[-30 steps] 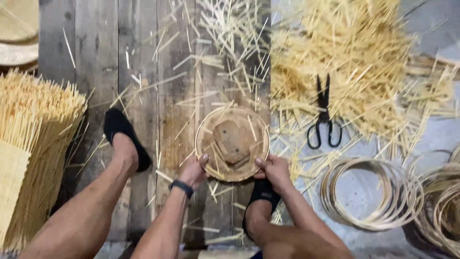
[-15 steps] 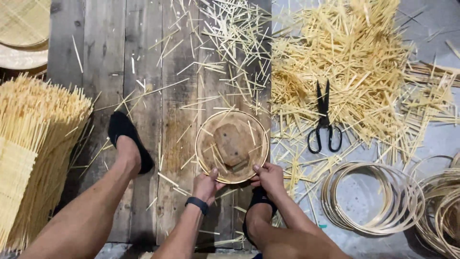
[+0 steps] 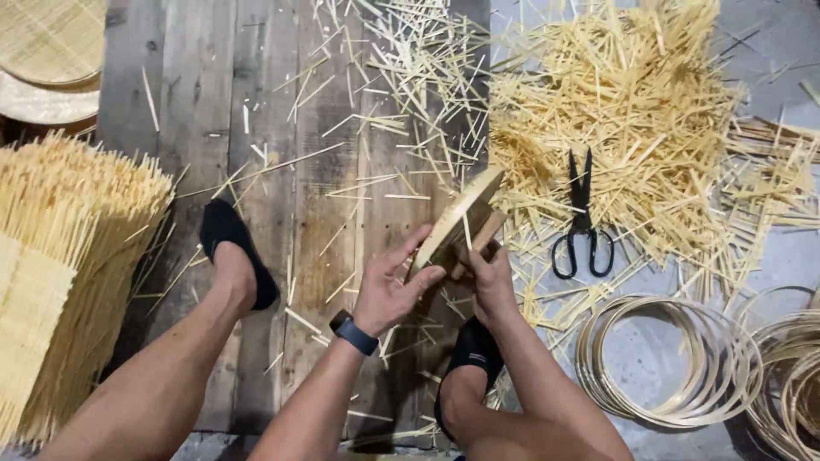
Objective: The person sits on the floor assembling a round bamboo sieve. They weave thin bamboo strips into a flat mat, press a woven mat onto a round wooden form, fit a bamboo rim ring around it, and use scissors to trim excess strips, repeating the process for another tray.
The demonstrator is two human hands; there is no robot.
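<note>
A small round woven bamboo tray [image 3: 457, 213] is tilted on edge above the wooden floor, held between both hands. My left hand [image 3: 389, 286], with a dark watch at the wrist, grips its lower left rim. My right hand [image 3: 489, 277] holds the underside, next to a wooden block [image 3: 483, 235] against the tray. My two feet in black shoes rest on the planks below.
Black scissors [image 3: 581, 218] lie on a heap of cut bamboo strips [image 3: 623, 119] at right. Bamboo hoops [image 3: 675, 367] lie at lower right. Bundled bamboo slats [image 3: 68, 256] stand at left, and finished woven trays [image 3: 51, 51] are stacked at upper left.
The round tray lay flat on the floor under both hands; now it is lifted and tipped up on edge. The view has shifted slightly downward.
</note>
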